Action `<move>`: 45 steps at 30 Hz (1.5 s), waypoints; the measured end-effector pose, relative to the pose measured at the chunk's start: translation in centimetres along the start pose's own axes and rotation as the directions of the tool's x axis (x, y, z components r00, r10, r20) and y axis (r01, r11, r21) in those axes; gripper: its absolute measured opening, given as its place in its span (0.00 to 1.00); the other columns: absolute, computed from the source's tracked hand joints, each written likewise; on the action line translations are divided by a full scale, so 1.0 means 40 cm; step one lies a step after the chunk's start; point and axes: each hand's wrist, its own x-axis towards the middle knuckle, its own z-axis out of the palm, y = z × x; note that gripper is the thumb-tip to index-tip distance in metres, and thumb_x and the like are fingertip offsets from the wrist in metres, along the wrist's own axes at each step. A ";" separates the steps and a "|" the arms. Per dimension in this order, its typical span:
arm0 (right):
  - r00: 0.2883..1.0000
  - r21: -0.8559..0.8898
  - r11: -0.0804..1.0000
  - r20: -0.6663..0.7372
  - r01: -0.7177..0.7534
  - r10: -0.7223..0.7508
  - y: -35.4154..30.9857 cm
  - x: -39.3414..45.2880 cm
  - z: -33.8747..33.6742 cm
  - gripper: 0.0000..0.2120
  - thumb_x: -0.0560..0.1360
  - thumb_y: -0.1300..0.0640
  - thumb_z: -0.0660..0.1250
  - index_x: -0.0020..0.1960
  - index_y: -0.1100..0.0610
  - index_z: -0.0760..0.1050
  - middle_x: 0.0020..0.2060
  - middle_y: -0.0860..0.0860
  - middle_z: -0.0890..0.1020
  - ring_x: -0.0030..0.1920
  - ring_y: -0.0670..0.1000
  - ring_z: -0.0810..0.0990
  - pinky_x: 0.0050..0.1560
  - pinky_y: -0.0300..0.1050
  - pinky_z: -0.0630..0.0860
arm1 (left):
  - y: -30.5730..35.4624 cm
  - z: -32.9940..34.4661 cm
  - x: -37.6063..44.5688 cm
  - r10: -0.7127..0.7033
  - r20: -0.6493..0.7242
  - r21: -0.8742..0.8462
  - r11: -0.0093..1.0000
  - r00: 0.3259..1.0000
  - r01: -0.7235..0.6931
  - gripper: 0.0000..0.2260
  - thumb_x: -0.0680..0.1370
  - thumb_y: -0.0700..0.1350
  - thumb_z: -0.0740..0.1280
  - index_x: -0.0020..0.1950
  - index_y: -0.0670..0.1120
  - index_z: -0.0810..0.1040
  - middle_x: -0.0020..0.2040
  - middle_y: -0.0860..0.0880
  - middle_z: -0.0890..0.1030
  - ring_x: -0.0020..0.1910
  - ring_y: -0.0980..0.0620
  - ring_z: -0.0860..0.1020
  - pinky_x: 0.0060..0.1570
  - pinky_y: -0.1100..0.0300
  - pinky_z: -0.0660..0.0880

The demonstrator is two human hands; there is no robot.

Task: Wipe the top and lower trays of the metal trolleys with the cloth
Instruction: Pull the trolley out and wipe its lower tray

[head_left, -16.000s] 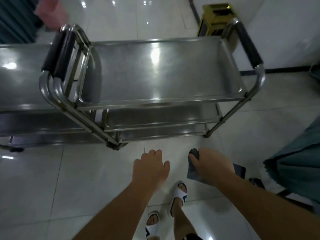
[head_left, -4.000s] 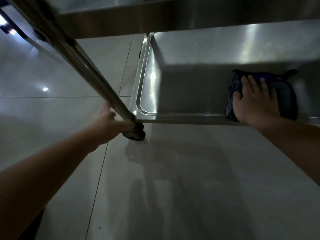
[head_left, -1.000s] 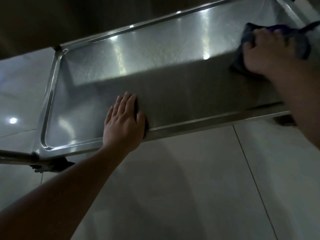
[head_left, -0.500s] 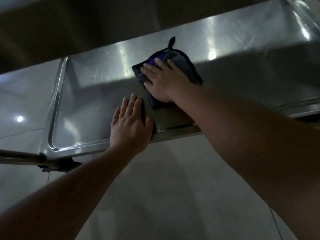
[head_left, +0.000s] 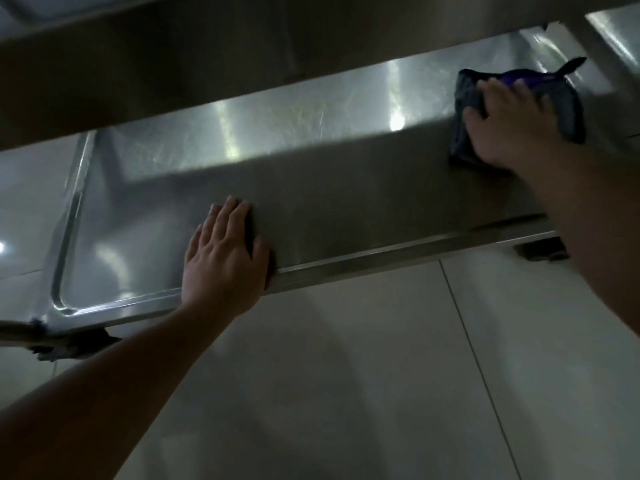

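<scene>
Two hands on one lower tray [head_left: 311, 188] of a metal trolley, head view. Left hand [head_left: 225, 261] — flat, fingers straight and together, palm down on the tray by its near rim. Right hand [head_left: 505, 123] — spread flat over a dark cloth [head_left: 568, 109], pressing it to the tray's right end, well apart from the left. Tiled floor [head_left: 346, 375] below.
</scene>
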 end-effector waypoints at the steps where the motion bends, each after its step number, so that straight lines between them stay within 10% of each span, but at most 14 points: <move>1: 1.000 -0.004 1.000 0.012 -0.010 0.010 0.028 -0.014 -0.004 0.36 0.80 0.34 0.42 0.84 0.47 0.46 0.84 0.45 0.50 0.83 0.54 0.46 0.81 0.63 0.44 | 0.001 -0.001 0.000 -0.002 0.006 -0.003 1.000 1.000 0.002 0.31 0.81 0.63 0.50 0.84 0.56 0.57 0.86 0.53 0.56 0.85 0.52 0.50 0.83 0.50 0.48; 18: 0.881 -0.037 0.883 0.092 0.469 -0.464 -0.222 -0.376 0.109 0.31 0.82 0.42 0.40 0.84 0.45 0.46 0.83 0.41 0.49 0.83 0.49 0.44 0.81 0.58 0.44 | 0.007 -0.005 0.001 0.011 0.004 0.009 1.000 1.000 -0.011 0.32 0.82 0.63 0.50 0.85 0.53 0.58 0.86 0.51 0.57 0.85 0.50 0.51 0.83 0.48 0.49; 25: 0.999 -0.040 0.998 0.010 0.042 -0.042 0.069 -0.278 0.029 0.34 0.78 0.41 0.45 0.84 0.46 0.49 0.84 0.43 0.52 0.83 0.54 0.50 0.80 0.62 0.49 | -0.003 -0.005 0.001 0.020 0.007 0.001 1.000 1.000 -0.020 0.32 0.81 0.64 0.50 0.85 0.54 0.58 0.86 0.53 0.56 0.85 0.52 0.51 0.83 0.48 0.49; 33: 0.944 0.030 0.943 0.038 -0.330 0.329 0.052 -0.299 0.034 0.33 0.82 0.41 0.44 0.85 0.48 0.45 0.84 0.47 0.47 0.83 0.59 0.45 0.80 0.65 0.46 | 0.001 0.017 0.003 0.004 -0.034 0.017 1.000 0.999 -0.003 0.33 0.81 0.65 0.49 0.84 0.53 0.58 0.86 0.52 0.57 0.85 0.51 0.51 0.83 0.50 0.47; 39: 0.992 -0.051 0.991 0.018 0.125 -0.125 -0.201 -0.441 0.108 0.34 0.80 0.40 0.47 0.84 0.48 0.50 0.84 0.45 0.52 0.83 0.57 0.50 0.79 0.63 0.50 | -0.003 0.023 0.006 0.015 -0.033 0.025 1.000 0.999 -0.014 0.33 0.82 0.66 0.49 0.85 0.53 0.58 0.86 0.52 0.56 0.85 0.51 0.50 0.83 0.49 0.48; 45: 0.826 -0.073 0.825 0.132 0.560 -0.549 -0.230 -0.371 0.097 0.32 0.82 0.37 0.46 0.84 0.43 0.49 0.83 0.40 0.51 0.83 0.50 0.47 0.81 0.58 0.46 | -0.024 0.020 0.007 0.041 -0.024 0.033 0.999 0.999 -0.040 0.34 0.82 0.68 0.49 0.85 0.54 0.56 0.86 0.54 0.55 0.85 0.52 0.50 0.83 0.49 0.48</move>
